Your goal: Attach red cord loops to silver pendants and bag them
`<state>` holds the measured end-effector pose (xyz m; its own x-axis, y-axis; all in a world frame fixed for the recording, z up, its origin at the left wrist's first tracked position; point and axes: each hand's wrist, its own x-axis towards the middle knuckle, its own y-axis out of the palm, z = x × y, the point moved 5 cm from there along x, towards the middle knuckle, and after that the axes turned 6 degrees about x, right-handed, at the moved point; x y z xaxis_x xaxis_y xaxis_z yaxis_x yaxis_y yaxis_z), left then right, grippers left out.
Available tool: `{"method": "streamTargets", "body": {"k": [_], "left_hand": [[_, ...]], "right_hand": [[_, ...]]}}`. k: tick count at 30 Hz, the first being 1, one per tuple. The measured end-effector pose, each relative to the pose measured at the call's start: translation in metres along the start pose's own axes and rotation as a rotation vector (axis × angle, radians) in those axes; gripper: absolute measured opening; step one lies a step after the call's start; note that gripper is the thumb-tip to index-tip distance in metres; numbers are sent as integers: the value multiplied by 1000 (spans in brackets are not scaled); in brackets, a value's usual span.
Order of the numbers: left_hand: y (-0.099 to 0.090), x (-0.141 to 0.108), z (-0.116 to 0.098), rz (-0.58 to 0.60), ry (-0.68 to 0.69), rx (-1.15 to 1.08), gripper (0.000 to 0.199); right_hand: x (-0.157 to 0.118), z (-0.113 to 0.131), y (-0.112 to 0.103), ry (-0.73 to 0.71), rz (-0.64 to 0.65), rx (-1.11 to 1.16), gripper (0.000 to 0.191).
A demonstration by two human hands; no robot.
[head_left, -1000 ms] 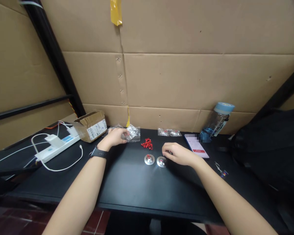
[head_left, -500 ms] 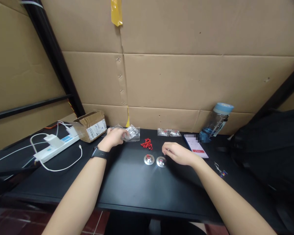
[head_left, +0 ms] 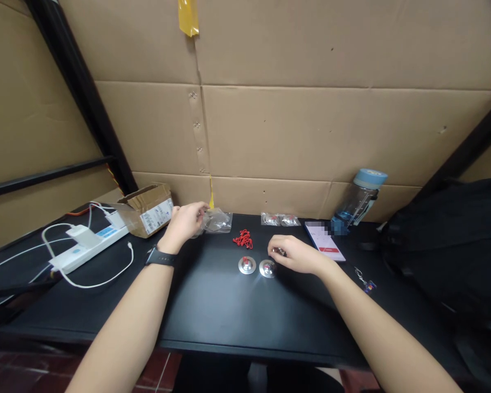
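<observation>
My left hand [head_left: 187, 222], with a dark watch on the wrist, has its fingers bent at the edge of a clear plastic bag [head_left: 220, 221] at the back of the table. My right hand [head_left: 288, 254] is curled closed just above and right of two small silver cymbals; a small dark, shiny bit shows among its fingers, too hidden to name. The left cymbal [head_left: 247, 266] and the right cymbal [head_left: 267, 268] lie flat side by side, with red at their centres. Behind them is a small heap of red cords [head_left: 243, 239].
Two bagged silver discs [head_left: 280, 219] lie by the cardboard wall. To the right are a phone [head_left: 325, 242], a water bottle [head_left: 360, 199], a keyring [head_left: 365, 281] and a black backpack [head_left: 445, 245]. An open carton [head_left: 151, 210] and a power strip [head_left: 88, 246] with white cables stand left.
My left hand has risen slightly over the bag, which now looks flatter, with less shine inside. The right hand has turned a little, showing the shiny bit. The view has shifted slightly.
</observation>
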<state>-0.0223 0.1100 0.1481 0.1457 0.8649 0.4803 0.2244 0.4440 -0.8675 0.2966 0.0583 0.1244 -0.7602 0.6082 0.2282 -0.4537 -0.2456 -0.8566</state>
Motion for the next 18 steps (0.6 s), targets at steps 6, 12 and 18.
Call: {"method": "streamTargets", "body": {"k": [6, 12, 18], "left_hand": [[-4, -4, -32, -144, 107, -119, 27], [13, -13, -72, -85, 238, -229, 22], [23, -20, -98, 43, 300, -391, 20]], "right_hand": [[-1, -1, 0, 9, 3, -6, 13], [-1, -2, 2, 18, 15, -9, 14], [-1, -1, 2, 23, 27, -11, 15]]}}
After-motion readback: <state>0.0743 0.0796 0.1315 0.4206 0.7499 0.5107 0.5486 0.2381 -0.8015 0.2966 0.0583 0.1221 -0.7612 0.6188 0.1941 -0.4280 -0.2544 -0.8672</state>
